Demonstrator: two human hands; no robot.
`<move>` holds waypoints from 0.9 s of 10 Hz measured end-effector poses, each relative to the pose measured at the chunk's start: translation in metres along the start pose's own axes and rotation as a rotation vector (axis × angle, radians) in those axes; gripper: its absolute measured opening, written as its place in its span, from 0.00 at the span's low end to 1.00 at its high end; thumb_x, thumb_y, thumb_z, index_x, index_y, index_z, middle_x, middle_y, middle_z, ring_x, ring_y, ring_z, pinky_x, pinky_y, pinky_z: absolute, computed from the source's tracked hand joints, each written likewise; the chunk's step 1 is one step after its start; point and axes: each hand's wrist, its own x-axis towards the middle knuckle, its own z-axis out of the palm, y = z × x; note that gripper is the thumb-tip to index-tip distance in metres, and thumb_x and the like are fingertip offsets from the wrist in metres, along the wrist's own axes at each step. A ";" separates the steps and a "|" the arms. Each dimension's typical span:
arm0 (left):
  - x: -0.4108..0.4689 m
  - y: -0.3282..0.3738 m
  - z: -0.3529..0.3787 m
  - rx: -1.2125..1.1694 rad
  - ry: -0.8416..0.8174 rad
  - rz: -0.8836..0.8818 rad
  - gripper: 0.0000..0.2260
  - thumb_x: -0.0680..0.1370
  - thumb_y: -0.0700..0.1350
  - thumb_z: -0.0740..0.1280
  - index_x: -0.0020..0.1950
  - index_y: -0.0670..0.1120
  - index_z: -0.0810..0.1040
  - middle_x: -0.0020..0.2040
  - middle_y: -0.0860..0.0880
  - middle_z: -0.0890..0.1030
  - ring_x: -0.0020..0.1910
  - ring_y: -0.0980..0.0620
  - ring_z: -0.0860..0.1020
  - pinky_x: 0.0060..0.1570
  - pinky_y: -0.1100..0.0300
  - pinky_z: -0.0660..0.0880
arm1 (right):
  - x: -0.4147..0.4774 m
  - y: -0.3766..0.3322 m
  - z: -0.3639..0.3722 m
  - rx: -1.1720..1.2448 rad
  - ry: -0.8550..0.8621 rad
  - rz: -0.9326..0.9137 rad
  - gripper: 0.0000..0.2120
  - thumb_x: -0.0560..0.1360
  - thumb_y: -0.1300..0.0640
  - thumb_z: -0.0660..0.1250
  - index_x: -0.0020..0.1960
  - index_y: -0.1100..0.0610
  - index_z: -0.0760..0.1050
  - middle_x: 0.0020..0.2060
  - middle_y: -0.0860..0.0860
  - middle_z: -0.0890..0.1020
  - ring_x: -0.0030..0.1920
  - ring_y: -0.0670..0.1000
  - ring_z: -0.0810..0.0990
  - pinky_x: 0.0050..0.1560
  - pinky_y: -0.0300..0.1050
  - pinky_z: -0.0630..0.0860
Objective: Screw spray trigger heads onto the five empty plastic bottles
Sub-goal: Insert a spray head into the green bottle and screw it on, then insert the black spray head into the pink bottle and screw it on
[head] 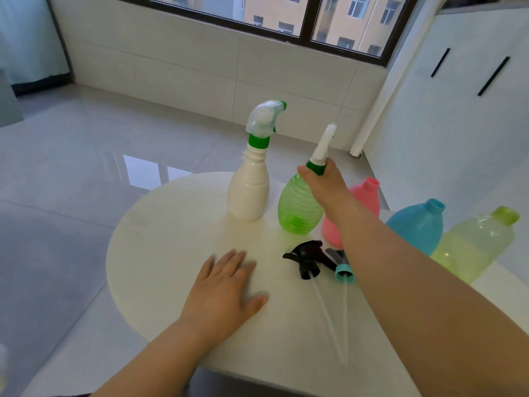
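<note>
A cream bottle (248, 193) stands upright with a clear and green trigger head (264, 120) on its neck. Beside it is a green ribbed bottle (296, 209); my right hand (323, 181) grips the green collar of the white trigger head (323, 146) on its neck. My left hand (226, 287) rests flat on the round white table (160, 224). A black trigger head (307, 257) and a teal-collared one (343, 269) lie loose with their dip tubes toward me. Pink (365, 196), blue (418, 227) and yellow-green (475, 242) bottles have open necks.
The table's near edge is close to my body. A glossy tiled floor (71, 167) lies beyond it, a window wall behind, and white cabinets (458, 96) to the right.
</note>
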 end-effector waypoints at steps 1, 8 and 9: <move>0.001 0.001 0.001 0.014 -0.002 0.001 0.28 0.75 0.63 0.51 0.72 0.53 0.52 0.76 0.53 0.50 0.74 0.57 0.45 0.72 0.56 0.37 | 0.006 0.008 0.002 0.002 -0.020 0.022 0.11 0.74 0.56 0.63 0.53 0.56 0.64 0.37 0.44 0.68 0.38 0.43 0.68 0.36 0.35 0.64; 0.001 0.003 -0.002 0.045 -0.023 0.003 0.28 0.75 0.64 0.50 0.72 0.54 0.50 0.76 0.54 0.49 0.74 0.57 0.43 0.72 0.56 0.36 | -0.002 0.020 -0.009 -0.032 -0.108 0.066 0.30 0.72 0.51 0.66 0.69 0.57 0.58 0.65 0.53 0.69 0.65 0.52 0.68 0.62 0.46 0.66; 0.000 0.003 -0.002 0.032 -0.018 0.005 0.28 0.75 0.63 0.50 0.72 0.54 0.51 0.76 0.53 0.50 0.74 0.57 0.44 0.72 0.56 0.37 | -0.017 0.020 -0.019 -0.014 -0.076 0.077 0.30 0.72 0.51 0.65 0.70 0.57 0.57 0.67 0.53 0.67 0.66 0.52 0.67 0.63 0.46 0.66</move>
